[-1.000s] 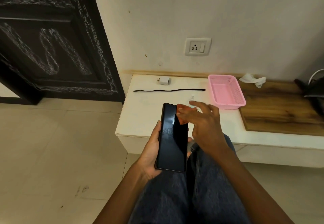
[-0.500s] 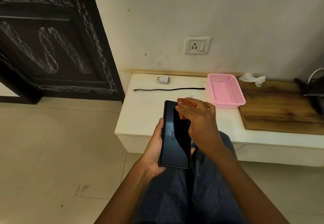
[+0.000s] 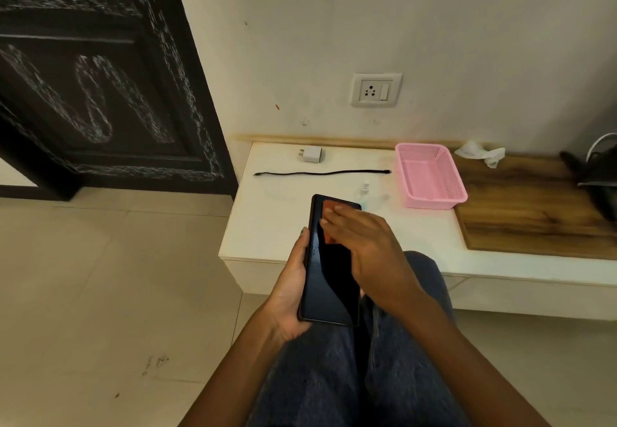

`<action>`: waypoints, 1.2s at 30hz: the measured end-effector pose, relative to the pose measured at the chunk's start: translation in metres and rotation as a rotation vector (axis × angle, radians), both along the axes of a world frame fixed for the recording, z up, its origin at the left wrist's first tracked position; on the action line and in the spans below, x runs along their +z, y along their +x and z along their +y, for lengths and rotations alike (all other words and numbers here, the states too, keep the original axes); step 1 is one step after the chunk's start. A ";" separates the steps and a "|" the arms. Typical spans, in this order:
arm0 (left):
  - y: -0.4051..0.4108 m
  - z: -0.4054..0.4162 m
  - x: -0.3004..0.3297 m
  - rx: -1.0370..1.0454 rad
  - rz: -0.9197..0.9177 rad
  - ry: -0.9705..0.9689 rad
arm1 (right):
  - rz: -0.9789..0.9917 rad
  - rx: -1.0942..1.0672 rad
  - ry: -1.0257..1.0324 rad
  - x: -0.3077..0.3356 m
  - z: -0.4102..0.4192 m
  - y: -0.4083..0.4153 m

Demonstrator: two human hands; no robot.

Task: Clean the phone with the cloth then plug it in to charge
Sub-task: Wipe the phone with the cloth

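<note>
Since a second ago our right hand (image 3: 364, 243) has slid the orange cloth (image 3: 329, 222) leftward across the top of the phone (image 3: 329, 269). Its fingers lie nearly straight, pressing the cloth flat; our left hand (image 3: 288, 288) curls round the phone's left edge, over our lap. We should keep strokes light, working down the glass. Beyond the phone, cable (image 3: 320, 173), adapter (image 3: 312, 154) and socket (image 3: 375, 91) lie within open reach.

Head-worn view, forward and downward
</note>
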State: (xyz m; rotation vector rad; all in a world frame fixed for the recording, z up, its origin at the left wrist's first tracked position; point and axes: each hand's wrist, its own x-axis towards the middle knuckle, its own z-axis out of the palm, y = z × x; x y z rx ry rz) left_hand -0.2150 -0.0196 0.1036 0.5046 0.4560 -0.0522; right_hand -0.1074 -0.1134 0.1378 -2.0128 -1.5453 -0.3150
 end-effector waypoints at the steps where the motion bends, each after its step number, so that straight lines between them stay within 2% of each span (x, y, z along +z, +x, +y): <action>1: 0.000 -0.001 0.001 -0.002 0.001 -0.004 | 0.005 0.008 0.008 0.001 -0.001 0.004; 5: 0.003 -0.006 0.004 -0.014 0.014 0.024 | 0.106 -0.080 0.023 0.007 0.003 0.019; 10: 0.004 0.001 0.002 -0.011 0.006 0.021 | 0.043 -0.019 0.013 0.002 0.004 0.001; 15: 0.002 -0.003 0.004 -0.014 0.021 0.063 | 0.115 -0.053 0.022 0.002 0.007 0.017; 22: 0.000 0.003 0.003 -0.006 0.003 0.047 | 0.032 0.054 0.019 0.001 0.001 0.008; 26: 0.002 -0.003 0.005 -0.030 0.022 0.082 | 0.074 -0.051 0.041 0.007 0.008 0.020; 32: 0.001 0.001 0.004 -0.017 0.002 0.021 | 0.009 0.049 0.033 0.008 0.003 0.002; 36: 0.001 -0.003 0.004 -0.044 0.038 0.081 | 0.026 -0.026 0.059 0.016 0.008 0.018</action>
